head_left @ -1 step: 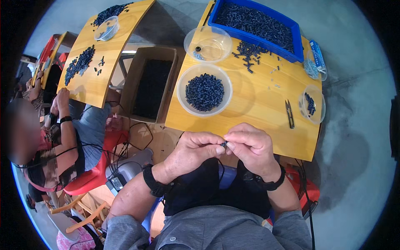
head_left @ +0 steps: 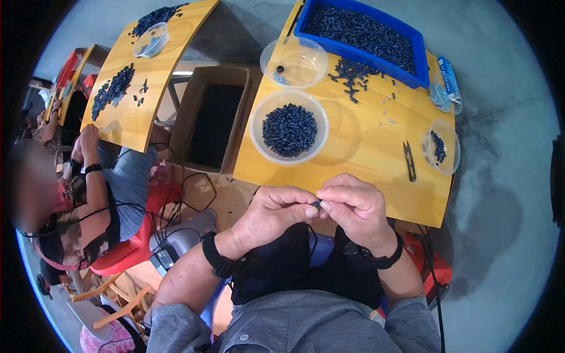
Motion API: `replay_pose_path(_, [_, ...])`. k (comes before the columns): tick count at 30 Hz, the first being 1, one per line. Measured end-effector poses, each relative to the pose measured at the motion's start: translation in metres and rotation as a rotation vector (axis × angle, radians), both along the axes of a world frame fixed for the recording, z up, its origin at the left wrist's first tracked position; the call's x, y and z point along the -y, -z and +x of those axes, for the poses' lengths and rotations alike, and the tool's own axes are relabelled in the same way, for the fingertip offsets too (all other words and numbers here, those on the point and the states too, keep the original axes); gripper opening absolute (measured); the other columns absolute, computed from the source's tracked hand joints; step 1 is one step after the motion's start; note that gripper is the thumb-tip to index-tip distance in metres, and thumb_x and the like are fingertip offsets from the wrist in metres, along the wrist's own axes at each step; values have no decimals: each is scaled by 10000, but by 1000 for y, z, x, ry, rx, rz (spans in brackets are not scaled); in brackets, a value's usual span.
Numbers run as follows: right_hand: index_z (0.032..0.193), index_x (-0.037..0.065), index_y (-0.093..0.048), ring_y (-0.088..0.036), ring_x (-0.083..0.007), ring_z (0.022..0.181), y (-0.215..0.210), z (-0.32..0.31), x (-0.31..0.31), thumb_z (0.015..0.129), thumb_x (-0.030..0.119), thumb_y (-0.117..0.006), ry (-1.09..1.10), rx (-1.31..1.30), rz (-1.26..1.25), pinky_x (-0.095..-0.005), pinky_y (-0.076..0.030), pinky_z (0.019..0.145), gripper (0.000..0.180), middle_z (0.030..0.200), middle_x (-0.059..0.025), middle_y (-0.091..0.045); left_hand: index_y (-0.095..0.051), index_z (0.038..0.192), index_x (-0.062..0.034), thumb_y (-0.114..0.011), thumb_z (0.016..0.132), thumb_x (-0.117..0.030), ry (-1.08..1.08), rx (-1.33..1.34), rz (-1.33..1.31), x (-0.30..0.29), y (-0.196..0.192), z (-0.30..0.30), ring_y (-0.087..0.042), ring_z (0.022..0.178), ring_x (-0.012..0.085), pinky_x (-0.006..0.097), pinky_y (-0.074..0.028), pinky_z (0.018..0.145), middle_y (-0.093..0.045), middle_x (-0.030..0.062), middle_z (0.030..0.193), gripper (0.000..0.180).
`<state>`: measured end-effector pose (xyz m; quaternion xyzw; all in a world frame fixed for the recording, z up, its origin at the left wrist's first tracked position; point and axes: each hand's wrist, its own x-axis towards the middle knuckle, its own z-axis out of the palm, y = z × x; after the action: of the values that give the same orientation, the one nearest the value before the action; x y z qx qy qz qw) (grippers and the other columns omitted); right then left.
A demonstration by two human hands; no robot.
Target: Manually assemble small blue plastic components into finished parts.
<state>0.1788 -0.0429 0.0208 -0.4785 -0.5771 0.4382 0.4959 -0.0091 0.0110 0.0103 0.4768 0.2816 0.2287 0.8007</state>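
Observation:
Just off the front edge of the yellow table, my left hand (head_left: 274, 210) and my right hand (head_left: 357, 209) meet fingertip to fingertip. Between them they pinch a small dark cylindrical piece (head_left: 317, 204), mostly hidden by the fingers. Straight ahead stands a clear round tub (head_left: 257, 130) heaped with dark blue-black cylindrical pieces (head_left: 288, 130). Behind it is a second clear tub (head_left: 266, 60) holding a small black ring and a few light bits. Thread snips (head_left: 409, 162) lie at the table's right, beside a small clear bowl (head_left: 430, 154) with some dark pieces.
A blue tray (head_left: 376, 63) full of dark pieces sits at the back, loose pieces (head_left: 351, 73) spilled before it. A tub of pale blue bits (head_left: 439, 96) stands at the far right. Left are a cardboard box (head_left: 238, 126) and a person at another table (head_left: 154, 82); cables hang below.

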Motion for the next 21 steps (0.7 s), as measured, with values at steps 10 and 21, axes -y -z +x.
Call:
replay_pose_path(10, [942,-4,-661,-634,-207,689,-1,3,-6,802,-25,-632,-51,164,124,-278,-500,572,144,846,-122,-627,-676,977,-2,-613,882,-43,2,-10,-138,0,3,-3,-613,734,93,226,-521,677,-674,53,844,121])
replay_pose_path(21, [1004,4,-616,-597,-239,701,9,-4,0,834,-4,-606,-46,249,308,-311,-491,589,171,891,-141,-572,-660,984,5,-604,886,-37,1,-44,-191,4,3,0,-610,720,95,230,-518,670,-660,48,827,121])
